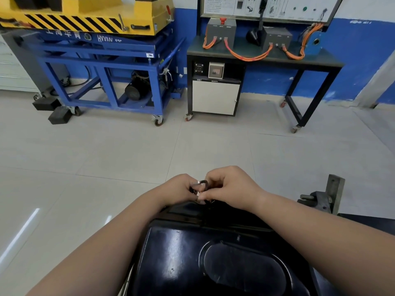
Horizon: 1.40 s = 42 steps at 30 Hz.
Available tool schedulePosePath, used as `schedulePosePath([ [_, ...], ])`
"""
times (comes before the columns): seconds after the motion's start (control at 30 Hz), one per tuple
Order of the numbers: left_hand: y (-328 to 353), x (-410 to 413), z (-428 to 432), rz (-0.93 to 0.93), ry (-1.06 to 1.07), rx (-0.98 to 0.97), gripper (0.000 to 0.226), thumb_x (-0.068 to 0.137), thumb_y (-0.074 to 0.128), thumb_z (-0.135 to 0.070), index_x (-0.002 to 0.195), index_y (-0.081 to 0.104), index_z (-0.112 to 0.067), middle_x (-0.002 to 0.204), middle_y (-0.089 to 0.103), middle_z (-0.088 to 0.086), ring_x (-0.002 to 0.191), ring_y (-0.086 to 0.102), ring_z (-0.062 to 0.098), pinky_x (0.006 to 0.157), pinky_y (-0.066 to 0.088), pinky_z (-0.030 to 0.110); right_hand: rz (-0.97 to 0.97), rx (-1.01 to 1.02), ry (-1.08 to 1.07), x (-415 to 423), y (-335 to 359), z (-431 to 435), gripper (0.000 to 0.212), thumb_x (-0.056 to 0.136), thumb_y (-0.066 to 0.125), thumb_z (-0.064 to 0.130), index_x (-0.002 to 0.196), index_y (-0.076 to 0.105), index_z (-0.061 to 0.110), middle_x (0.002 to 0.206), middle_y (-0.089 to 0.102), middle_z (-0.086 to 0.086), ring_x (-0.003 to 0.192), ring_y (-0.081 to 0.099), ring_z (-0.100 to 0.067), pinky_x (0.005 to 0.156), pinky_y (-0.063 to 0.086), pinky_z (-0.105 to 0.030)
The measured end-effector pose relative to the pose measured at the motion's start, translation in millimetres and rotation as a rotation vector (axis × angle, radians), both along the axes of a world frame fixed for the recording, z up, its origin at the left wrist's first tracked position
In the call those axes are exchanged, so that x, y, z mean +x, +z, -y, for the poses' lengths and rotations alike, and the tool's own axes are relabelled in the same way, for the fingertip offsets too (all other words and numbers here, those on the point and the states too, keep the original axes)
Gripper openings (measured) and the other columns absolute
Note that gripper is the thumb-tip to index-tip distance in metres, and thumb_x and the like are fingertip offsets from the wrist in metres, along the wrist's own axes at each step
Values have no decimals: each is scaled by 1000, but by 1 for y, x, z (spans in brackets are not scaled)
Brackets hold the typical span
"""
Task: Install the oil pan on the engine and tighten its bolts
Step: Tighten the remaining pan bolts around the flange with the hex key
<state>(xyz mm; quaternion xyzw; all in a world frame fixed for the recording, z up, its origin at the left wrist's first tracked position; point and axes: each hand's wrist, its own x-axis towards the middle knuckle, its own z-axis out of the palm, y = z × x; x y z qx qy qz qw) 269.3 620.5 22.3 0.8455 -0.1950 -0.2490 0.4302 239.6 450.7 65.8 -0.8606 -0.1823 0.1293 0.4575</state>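
Glossy black painted metal on the oil pan [213, 253], smooth, with pale reflections. Dull grey, rough-looking metal on the bracket [334, 193] beside it. Small dark part [202, 184] with a bright metallic glint, pinched by left hand [181, 189] and right hand [230, 186]. Smooth, faintly shiny pale floor tiles [106, 157]. Blue painted metal cart frame [102, 67].

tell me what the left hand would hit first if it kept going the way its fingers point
Likely the right hand: the left hand points rightward at it, nearly touching, both pinching a small dark part above the far edge of the oil pan. Depth is unclear.
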Motion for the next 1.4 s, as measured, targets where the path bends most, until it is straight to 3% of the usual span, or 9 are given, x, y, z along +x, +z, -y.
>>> schedulePosePath([
  [0.17,1,0,0,-22,-12,-1,35,77,73,-9,57,69,-37,59,53,1,63,43,13,60,34,24,43,-76,-8,1,1,1,33,69,82,24,64,54,7,71,63,-18,61,51,-18,61,43,-32],
  [0.4,-8,4,0,-2,30,60,20,73,73,-5,59,63,-15,51,48,-11,55,43,5,55,34,16,-40,26,44,-2,0,2,35,83,59,-6,82,64,29,90,72,-8,82,67,-25,83,53,-30],
  [0.57,-8,4,-1,-13,-8,43,32,76,70,-4,57,57,-26,45,50,-16,52,45,-1,54,34,13,19,-108,72,0,-2,2,18,85,64,8,75,62,-7,96,67,-23,92,60,-35,83,46,-45],
  [0.83,1,1,0,-5,-13,11,40,76,74,-12,55,67,-46,66,52,11,65,42,17,64,33,27,44,-77,-19,2,-1,2,33,65,84,23,66,61,0,69,61,-16,63,48,-15,60,38,-29],
  [1.07,-2,1,-1,2,1,10,44,74,73,-9,51,64,-45,73,61,23,69,49,17,68,39,29,-79,-12,45,2,0,2,7,81,69,8,86,67,14,84,69,-16,73,62,-25,81,50,-43],
  [1.13,-5,2,-1,11,2,8,47,74,74,-7,48,61,-44,62,62,5,66,52,12,65,40,21,-122,51,55,2,1,4,16,84,61,-4,94,68,7,88,70,-19,73,62,-18,83,51,-38],
  [1.2,-6,2,-2,2,-12,-4,47,75,73,-5,47,60,-42,58,61,-7,65,54,6,62,38,15,-120,66,71,2,2,5,18,83,60,-8,89,70,7,91,70,-23,74,62,-16,83,52,-34],
  [1.3,-3,1,-1,0,-13,-2,30,75,75,-8,63,70,-35,80,65,26,72,52,16,68,39,29,-74,77,19,5,2,4,33,76,71,-3,65,65,27,82,70,-22,73,63,-20,81,52,-43],
  [1.4,1,0,0,-1,5,-19,31,74,76,-10,70,71,-40,76,62,24,69,48,17,68,38,29,-44,37,-25,7,-3,4,24,70,79,5,63,59,15,74,68,-20,67,59,-19,75,52,-48],
])
